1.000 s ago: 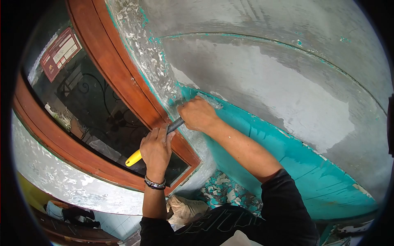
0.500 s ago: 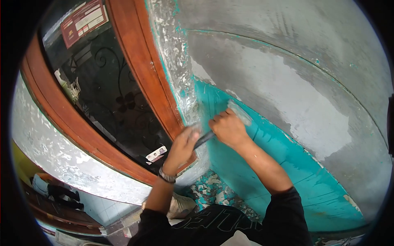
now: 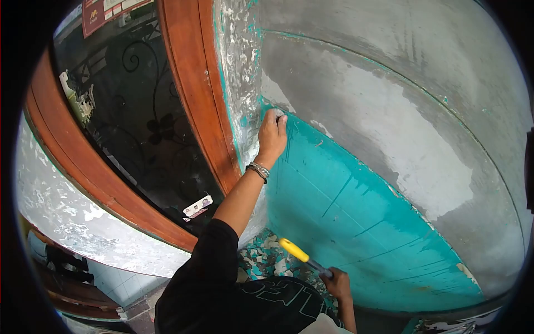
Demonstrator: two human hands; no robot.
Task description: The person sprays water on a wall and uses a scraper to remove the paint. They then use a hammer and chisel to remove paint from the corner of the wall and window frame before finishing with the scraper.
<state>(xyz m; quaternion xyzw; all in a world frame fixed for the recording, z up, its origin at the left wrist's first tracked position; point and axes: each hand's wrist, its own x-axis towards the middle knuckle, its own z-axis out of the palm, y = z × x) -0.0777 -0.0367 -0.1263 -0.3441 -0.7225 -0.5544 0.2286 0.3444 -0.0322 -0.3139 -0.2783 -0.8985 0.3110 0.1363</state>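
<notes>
My right hand is closed around the dark shaft of the yellow-ended tool, low beside the teal paint; the tool's other end is out of my sight. My left hand is up at the corner where the teal tops out, fingers bunched against the edge; whether they pinch a loose bit, I cannot tell. A brittle edge could nick my fingertips if I press hard, I judge, and a one-handed hold could let the tool twist. A careless swing leftward might crack the dark glass or dent the wooden frame. The teal looks smooth, streaked with dark lines; the grey wall above is matter, with a ragged, paler patch. Below, jagged flakes lie in a loose heap, likely slippery underfoot.
</notes>
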